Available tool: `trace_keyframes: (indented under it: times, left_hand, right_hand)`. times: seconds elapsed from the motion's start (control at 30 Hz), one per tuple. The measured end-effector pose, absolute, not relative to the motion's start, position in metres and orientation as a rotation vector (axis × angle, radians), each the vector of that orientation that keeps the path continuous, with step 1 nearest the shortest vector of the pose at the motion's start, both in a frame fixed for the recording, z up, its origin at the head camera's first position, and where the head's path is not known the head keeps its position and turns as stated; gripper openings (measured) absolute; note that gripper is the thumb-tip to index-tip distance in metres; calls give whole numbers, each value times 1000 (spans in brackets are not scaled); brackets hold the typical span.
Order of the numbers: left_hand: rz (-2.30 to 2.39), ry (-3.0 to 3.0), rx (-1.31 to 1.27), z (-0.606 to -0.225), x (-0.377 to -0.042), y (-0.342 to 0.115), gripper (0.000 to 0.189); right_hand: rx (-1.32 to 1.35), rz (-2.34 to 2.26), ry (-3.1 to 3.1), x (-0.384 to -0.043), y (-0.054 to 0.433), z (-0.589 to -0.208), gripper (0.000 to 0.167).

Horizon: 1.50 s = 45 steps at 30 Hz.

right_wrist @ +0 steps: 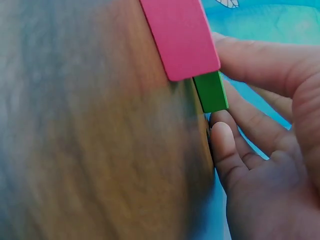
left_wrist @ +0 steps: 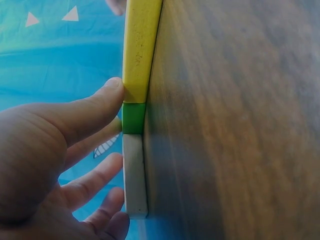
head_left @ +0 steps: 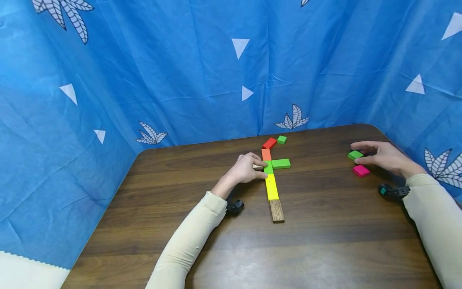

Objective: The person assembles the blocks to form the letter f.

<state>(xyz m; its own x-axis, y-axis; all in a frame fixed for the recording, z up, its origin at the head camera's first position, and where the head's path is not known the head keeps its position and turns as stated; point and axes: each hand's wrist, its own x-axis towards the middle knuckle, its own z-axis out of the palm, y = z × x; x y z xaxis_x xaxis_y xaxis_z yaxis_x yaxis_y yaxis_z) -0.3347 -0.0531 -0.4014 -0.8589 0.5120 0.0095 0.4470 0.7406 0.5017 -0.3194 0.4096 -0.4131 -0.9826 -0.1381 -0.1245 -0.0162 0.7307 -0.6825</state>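
My left hand touches the column of blocks. Its thumb rests at the yellow block, and a finger lies on the green block above it. In the left wrist view, other fingers touch a white block; the hand mostly hides it in the head view. An orange block tops the column, and a brown wood-grained block ends it nearest me. A long green block extends rightward. At far right, my right hand holds a small green block between thumb and fingers.
A pink block lies just in front of the right hand's green block. Behind the column are a red block and a small green block. Blue patterned cloth hangs around the brown wooden table.
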Motion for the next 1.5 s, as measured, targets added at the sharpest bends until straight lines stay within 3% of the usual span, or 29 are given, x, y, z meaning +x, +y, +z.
trace_keyframes:
  times: [0.43,0.93,1.5]
  left_hand:
    - [749,2818,777,-402,-334,-53,48]
    - [759,2804,781,-402,-334,-52,48]
    - [743,2819,779,-401,-333,-53,48]
  right_hand:
    - [-143,-948,2860,-321,408,-417,63]
    - [-83,-981,2824,-324,407,-411,76]
    - [-220,-1060,2900,-331,362,-393,64]
